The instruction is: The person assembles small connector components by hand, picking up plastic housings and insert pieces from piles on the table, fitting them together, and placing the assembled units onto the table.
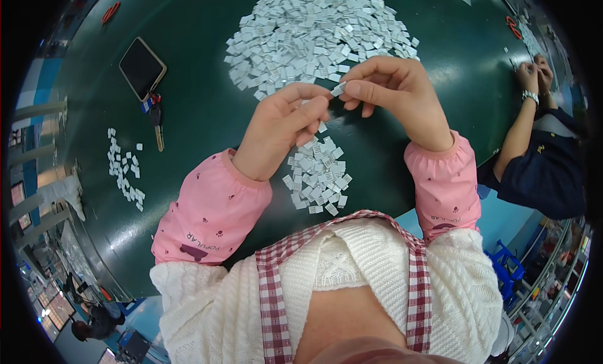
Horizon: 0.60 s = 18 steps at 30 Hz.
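Note:
My right hand (397,95) pinches a small white slotted plastic piece, like a connector housing (338,89), between thumb and forefinger. Close against it, my left hand (286,122) has its thumb and forefinger drawn together; whatever they grip is hidden. Another white piece (323,127) shows just below my left fingers. Beyond both hands spreads a large heap of the same white pieces (314,37). Nearer to me, under my wrists, lies a smaller pile of them (319,179).
The dark green table (195,131) carries a phone (142,69), a key (157,122) and scattered white pieces (125,169) on the left. Red-handled scissors (110,13) lie far left, others (514,27) far right. At the right edge another person's hands (534,74) work over more pieces.

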### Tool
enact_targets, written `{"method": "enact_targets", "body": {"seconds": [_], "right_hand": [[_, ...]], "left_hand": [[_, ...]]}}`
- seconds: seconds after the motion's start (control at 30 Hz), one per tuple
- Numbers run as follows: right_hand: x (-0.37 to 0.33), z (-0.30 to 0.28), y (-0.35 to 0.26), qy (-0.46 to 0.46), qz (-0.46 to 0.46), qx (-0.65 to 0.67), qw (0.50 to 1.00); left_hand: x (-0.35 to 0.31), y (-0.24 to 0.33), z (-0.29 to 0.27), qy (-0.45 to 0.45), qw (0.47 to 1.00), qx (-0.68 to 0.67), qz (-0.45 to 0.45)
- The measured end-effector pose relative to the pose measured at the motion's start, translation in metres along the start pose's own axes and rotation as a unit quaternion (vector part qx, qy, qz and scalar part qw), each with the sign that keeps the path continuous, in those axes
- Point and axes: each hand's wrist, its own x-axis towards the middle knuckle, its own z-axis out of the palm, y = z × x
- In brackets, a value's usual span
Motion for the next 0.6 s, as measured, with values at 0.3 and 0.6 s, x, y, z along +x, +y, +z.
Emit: {"method": "enact_targets", "body": {"seconds": [0.3,0.6], "right_hand": [[0.003,0.013,0.005,-0.043,0.057,0.057,0.996],[0.002,0.017,0.008,-0.095,0.079,0.056,0.991]], "left_hand": [[0.0,0.004,-0.009,-0.023,0.999,-0.038,-0.001],[0.001,0.005,-0.009,-0.02,0.997,-0.058,-0.039]]}}
